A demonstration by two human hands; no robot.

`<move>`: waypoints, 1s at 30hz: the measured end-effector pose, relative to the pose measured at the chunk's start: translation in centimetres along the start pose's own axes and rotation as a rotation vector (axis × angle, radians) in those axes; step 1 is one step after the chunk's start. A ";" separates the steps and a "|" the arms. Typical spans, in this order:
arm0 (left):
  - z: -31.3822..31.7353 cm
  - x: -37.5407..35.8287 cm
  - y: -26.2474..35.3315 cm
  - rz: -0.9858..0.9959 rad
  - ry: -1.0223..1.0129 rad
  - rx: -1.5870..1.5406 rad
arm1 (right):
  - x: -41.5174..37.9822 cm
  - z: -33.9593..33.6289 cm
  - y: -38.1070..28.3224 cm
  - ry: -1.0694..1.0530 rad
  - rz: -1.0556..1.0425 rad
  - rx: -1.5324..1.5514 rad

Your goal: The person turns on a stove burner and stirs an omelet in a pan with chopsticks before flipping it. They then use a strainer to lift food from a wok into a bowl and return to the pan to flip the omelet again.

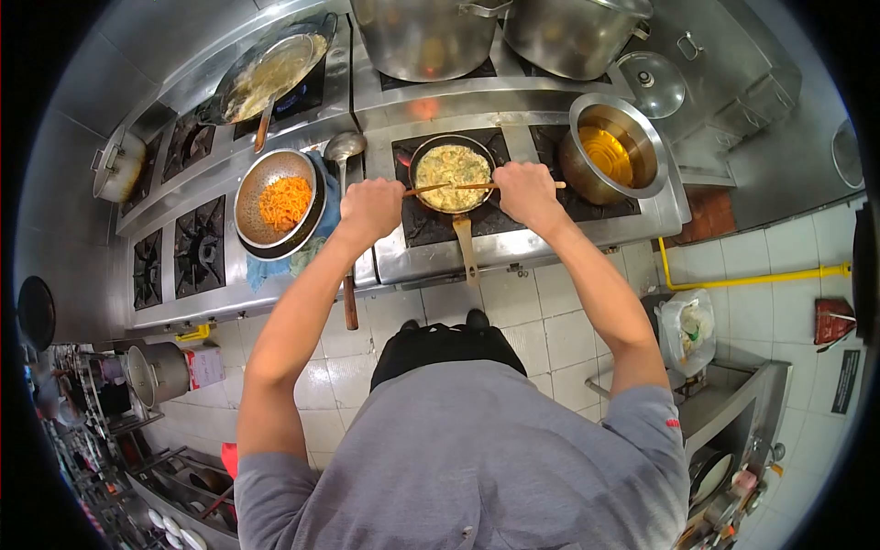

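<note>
A small black frying pan [417, 156] with a yellow-green egg mixture [451, 167] sits on a burner of the steel stove [513, 243], its wooden handle pointing toward me. My left hand [369, 209] is closed around a wooden chopstick [424, 190] whose tip reaches into the pan from the left. My right hand [526, 191] grips a second chopstick [477, 186] lying across the pan, its far end sticking out to the right.
A strainer bowl of shredded carrot [284, 202] sits on a blue cloth left of the pan, a ladle [345, 147] beside it. A pot of oil [607, 151] stands right. A wok [270, 73] and two big pots [431, 37] occupy the rear burners.
</note>
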State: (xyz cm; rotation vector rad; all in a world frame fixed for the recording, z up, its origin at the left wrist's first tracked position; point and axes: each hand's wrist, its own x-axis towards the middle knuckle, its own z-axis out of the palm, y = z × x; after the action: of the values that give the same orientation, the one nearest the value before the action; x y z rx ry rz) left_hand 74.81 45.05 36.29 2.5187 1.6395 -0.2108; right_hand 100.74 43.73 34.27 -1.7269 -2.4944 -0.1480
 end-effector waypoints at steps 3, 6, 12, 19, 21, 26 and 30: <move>-0.3 0.0 -0.3 0.001 0.005 0.023 | 0.1 0.2 -0.3 -0.031 0.004 0.014; -0.8 -0.3 -1.1 0.002 -0.021 0.072 | 0.1 1.3 0.0 0.005 0.002 0.069; -0.8 -0.4 -2.1 -0.015 -0.002 0.083 | 0.2 0.4 -0.8 -0.006 0.012 0.006; -0.3 0.1 -1.2 0.040 0.002 0.168 | 1.5 1.2 -2.6 -0.083 -0.049 -0.007; 0.4 0.5 -1.4 0.035 0.026 0.144 | 1.4 1.1 -2.5 -0.088 -0.062 -0.010; 0.6 0.3 -2.0 0.035 0.027 0.116 | 1.1 0.5 -2.1 -0.094 -0.090 -0.015; -0.4 -0.7 -1.6 0.004 0.034 0.073 | 1.1 -1.7 -1.8 -0.119 -0.037 -0.040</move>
State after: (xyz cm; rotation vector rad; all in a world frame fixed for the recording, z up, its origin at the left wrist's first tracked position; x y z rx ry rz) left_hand 73.06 45.19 36.74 2.5922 1.6688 -0.2335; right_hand 98.74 43.84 36.07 -1.7552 -2.6255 -0.1023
